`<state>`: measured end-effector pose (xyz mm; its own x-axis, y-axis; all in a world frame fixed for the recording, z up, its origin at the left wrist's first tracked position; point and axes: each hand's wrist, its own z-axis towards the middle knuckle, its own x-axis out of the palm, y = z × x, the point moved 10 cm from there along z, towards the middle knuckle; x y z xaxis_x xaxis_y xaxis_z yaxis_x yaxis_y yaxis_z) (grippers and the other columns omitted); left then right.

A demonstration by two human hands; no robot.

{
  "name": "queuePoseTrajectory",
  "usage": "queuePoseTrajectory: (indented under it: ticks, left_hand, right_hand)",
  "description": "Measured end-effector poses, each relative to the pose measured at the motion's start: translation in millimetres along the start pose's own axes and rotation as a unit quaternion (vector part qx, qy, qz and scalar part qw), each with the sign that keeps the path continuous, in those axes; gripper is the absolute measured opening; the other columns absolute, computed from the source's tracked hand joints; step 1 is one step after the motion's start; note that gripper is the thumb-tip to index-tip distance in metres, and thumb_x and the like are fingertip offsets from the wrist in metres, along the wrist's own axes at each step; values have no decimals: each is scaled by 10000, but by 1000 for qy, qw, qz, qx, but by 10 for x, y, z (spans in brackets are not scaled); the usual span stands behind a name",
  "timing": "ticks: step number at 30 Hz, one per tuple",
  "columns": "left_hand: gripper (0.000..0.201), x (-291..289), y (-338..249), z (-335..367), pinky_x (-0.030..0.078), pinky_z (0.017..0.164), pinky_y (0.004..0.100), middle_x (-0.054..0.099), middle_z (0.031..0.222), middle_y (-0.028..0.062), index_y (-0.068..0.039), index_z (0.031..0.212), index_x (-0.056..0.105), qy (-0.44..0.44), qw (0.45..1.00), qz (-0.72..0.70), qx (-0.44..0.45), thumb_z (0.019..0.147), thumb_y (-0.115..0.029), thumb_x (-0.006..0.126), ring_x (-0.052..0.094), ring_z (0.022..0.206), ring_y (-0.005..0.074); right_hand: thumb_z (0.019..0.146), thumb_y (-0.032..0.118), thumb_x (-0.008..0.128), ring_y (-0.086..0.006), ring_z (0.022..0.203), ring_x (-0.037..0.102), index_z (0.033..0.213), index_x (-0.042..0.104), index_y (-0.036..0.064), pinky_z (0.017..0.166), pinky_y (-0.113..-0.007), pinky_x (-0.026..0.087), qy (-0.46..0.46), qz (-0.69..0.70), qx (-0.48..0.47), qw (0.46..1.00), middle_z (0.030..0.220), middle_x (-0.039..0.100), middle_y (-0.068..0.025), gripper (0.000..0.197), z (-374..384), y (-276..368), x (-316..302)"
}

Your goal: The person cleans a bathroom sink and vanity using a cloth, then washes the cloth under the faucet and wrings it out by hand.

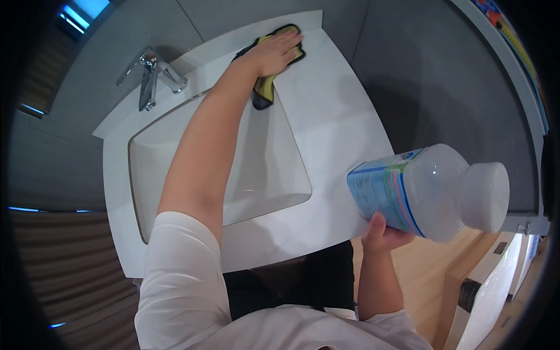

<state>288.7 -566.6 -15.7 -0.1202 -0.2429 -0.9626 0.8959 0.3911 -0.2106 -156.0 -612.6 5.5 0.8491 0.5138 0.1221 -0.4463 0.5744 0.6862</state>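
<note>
At the back right corner of the white washbasin counter, my left hand lies with fingers stretched out flat on a yellow cloth with dark edging. The cloth is bunched under the palm, and one end hangs over the basin's rim. My left forearm reaches across the white basin. On the right, my right hand grips a big translucent plastic bottle from below, thumb on its blue label. The bottle tilts, with its white cap pointing right; most of the gripping fingers are hidden behind it.
A chrome tap stands at the basin's back left. Grey wall panels rise behind and to the right. Slatted brown boards are at the left. At the lower right, a cardboard box stands by the light wooden floor.
</note>
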Motion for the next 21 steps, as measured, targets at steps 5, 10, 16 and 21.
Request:
queuePoseTrajectory:
  ticks: [5,10,16,21]
  left_hand:
    - [576,186,-265,575,173,1255,410,239,1664,124,-129,1594,287,19,1000,10,14,1065,-351,339,199,1544,274]
    - [569,269,-491,811,163,1258,403,245,1661,127,-111,1579,326,36,999,27,7,1070,-367,319,187,1547,273]
    - [571,271,-784,630,160,1253,416,284,1644,145,-74,1554,369,27,999,-15,26,1072,-375,314,218,1535,290]
    - [561,335,-1318,303,166,1243,466,313,1634,138,-35,1529,399,41,997,-22,58,1074,-353,318,228,1533,297]
  right_hand:
    - [878,286,766,-344,1345,482,1501,238,-71,1111,-471,420,57,-27,-4,998,1484,422,-230,892,-43,16,38]
    - [884,289,767,-349,1361,468,1534,190,-37,1123,-476,407,85,-52,-37,994,1531,372,-222,928,-33,39,84]
    - [881,250,777,-328,1326,499,1497,285,-63,1107,-456,413,-27,69,6,997,1465,459,-227,848,-17,-49,-22]
    - [871,241,785,-301,1272,531,1457,347,-74,1086,-430,421,-10,30,60,998,1405,501,-226,796,-61,-105,-33]
